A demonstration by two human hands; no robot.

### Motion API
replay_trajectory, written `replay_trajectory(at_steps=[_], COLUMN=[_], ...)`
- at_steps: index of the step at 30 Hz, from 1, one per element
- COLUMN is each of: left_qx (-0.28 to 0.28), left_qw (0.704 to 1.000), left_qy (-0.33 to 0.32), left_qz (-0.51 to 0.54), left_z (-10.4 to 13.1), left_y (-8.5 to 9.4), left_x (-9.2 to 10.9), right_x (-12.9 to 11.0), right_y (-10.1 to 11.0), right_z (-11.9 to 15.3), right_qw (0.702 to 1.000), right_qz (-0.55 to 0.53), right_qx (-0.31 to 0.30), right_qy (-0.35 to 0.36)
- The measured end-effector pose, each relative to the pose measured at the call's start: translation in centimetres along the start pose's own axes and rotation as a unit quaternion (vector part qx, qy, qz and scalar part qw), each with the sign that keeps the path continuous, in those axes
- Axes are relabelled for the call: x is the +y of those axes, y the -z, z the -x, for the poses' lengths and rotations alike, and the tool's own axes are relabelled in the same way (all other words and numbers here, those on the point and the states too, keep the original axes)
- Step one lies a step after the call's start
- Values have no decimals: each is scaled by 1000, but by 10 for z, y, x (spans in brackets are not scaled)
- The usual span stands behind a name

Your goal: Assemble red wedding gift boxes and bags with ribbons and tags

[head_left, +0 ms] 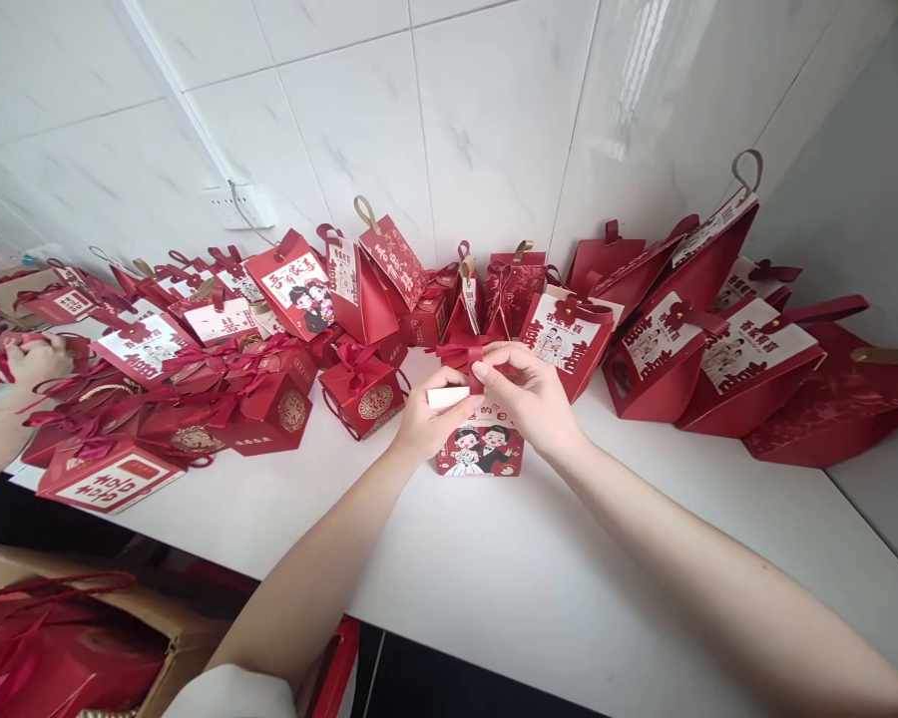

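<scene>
A red gift box (pixel 480 454) with a cartoon couple on its front stands upright on the white table (pixel 449 558). At its top left my left hand (pixel 435 414) is closed, fingers pressed round the upper part near a small cream-coloured flap (pixel 447 398). From the right, my right hand (pixel 528 394) pinches the red strap (pixel 477 371) at the top between thumb and fingers. The hands partly cover the box's upper face and its lettering.
Many red gift boxes (pixel 258 409) fill the left; more (pixel 651 364) line the right along the tiled wall (pixel 494 120). A small ribboned box (pixel 363 399) stands nearby. Another person's hands (pixel 30 364) hold red ribbon at far left. A cardboard carton (pixel 187 623) sits below the table edge.
</scene>
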State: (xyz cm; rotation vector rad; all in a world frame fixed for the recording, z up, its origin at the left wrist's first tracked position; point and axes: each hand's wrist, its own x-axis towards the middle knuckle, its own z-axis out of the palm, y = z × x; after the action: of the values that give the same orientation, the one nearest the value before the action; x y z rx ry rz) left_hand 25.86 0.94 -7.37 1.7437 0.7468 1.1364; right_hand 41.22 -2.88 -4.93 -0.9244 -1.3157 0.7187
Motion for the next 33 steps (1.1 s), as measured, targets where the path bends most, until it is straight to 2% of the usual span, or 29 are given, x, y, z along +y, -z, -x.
replay_trajectory(at_steps=[4, 9, 11, 15, 20, 27, 33], left_qx=[-10, 18, 25, 37, 57, 54, 29], left_qw=[1000, 1000, 999, 999, 996, 991, 992], left_qy=[17, 5, 7, 13, -27, -77, -64], left_qz=[12, 17, 34, 35, -58, -99, -102], left_z=[-1, -2, -3, -2, -1, -4, -1], left_y=[1, 4, 6, 7, 7, 10, 11], left_x=[-1, -3, -4, -3, 2, 0, 1], right_x=[-1, -13, -16, -17, -14, -7, -8], right_y=[4, 24, 33, 38, 30, 24, 27], right_z=[-1, -10, -13, -15, -10, -7, -9], right_qw=[998, 980, 970, 965, 963, 965, 960], right_qz=[-10, 106, 149, 184, 185, 195, 202], right_qx=[-49, -161, -185, -182, -196, -173, -195], right_qy=[-42, -55, -52, -48, -21, 15, 24])
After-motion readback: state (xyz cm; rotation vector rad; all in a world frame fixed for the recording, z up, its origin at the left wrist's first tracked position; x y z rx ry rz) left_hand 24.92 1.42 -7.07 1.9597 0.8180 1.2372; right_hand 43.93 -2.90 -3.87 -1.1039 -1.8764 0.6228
